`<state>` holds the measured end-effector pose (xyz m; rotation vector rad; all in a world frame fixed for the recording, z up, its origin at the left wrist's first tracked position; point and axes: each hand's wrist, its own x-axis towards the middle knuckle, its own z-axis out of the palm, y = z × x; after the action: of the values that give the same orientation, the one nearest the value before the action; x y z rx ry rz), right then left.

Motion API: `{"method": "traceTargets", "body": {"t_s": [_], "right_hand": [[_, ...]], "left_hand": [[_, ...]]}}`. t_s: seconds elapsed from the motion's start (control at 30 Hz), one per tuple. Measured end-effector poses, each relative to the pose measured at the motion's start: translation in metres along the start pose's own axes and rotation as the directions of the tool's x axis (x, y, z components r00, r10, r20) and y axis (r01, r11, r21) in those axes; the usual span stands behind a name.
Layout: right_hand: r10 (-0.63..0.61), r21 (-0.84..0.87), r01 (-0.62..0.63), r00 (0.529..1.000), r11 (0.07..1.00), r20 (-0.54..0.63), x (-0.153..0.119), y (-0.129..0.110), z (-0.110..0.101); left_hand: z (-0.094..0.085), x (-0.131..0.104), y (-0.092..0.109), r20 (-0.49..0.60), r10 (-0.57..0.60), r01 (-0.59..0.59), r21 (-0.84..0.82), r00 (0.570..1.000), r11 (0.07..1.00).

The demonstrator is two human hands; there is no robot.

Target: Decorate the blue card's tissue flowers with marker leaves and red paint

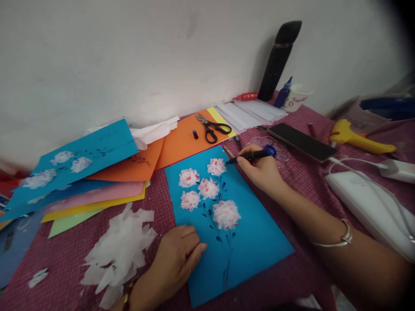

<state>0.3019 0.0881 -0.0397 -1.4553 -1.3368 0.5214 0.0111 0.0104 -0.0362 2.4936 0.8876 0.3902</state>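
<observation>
A blue sheet of paper (259,242) lies on the cloth. It carries several white tissue flowers (226,214) dotted with red, joined by painted stems and dark blue leaves (212,223). My right hand (264,170) grips a black marker pen (251,156), its tip at the right edge of the uppermost right flower (216,166). Over the sheet's lower left edge rests my left hand (177,261), fingers curled under and thumb against them; I see nothing in it. Beside that hand is a heap of torn white tissue (119,246). A small dark cap (195,134) lies on orange paper.
Black-handled scissors (212,128) lie on the orange sheet (178,144). At left is another blue flower sheet (97,144) over coloured papers. Right of my hand are a phone (301,141), a yellow glue gun (356,137) and a white cabled device (366,207). A black bottle (279,62) stands behind.
</observation>
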Motion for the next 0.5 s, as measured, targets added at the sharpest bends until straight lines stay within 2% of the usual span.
{"method": "traceTargets", "body": {"t_s": [0.13,0.33,0.5], "right_hand": [[-0.017,0.029,0.016,0.999,0.999,0.028,-0.0002,-0.002,0.0018],[0.016,0.036,-0.016,1.0,0.999,-0.008,0.0012,-0.0037,-0.0007],[-0.006,0.073,-0.002,0.995,0.997,0.104,-0.002,-0.0055,0.0014]], "left_hand": [[0.0005,-0.0007,0.0003,-0.004,0.007,-0.007,-0.004,1.0,1.0],[0.0003,0.0001,0.0009,-0.001,0.011,-0.011,-0.004,1.0,1.0],[-0.0001,0.0008,0.0003,-0.011,0.015,-0.015,-0.001,1.0,1.0]]}}
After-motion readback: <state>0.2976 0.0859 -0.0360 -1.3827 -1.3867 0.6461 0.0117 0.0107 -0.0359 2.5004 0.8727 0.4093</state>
